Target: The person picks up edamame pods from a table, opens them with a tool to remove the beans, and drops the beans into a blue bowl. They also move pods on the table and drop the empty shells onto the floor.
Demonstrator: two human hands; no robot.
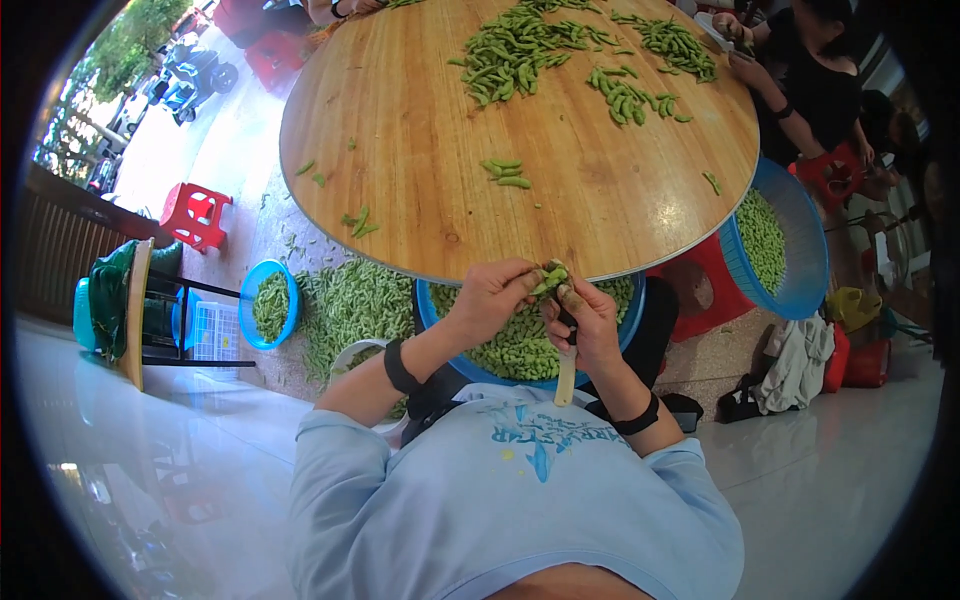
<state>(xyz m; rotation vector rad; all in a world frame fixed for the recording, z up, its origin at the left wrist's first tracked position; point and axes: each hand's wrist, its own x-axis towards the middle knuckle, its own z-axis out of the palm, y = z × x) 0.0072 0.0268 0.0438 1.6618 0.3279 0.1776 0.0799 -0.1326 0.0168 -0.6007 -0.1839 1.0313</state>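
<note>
My left hand point(495, 297) pinches green soybean pods point(553, 277) at the table's near edge. Close against it, my right hand point(590, 322) is closed round a tool with a dark upper part and a cream handle point(566, 378) that hangs down toward my shirt. Its working end is hidden among fingers and pods, so its kind is unclear. Right below both hands, partly under the table, is a blue basin point(638, 312) full of green pods. A few loose pods point(507, 173) lie on the round wooden table point(400, 140) beyond my hands.
Larger pod heaps point(510, 55) cover the table's far side, where another person point(815, 75) works. Blue baskets of pods stand left point(293, 320) and right point(800, 245). Pods point(360, 300) are piled on the floor. Red stools point(197, 217) stand around.
</note>
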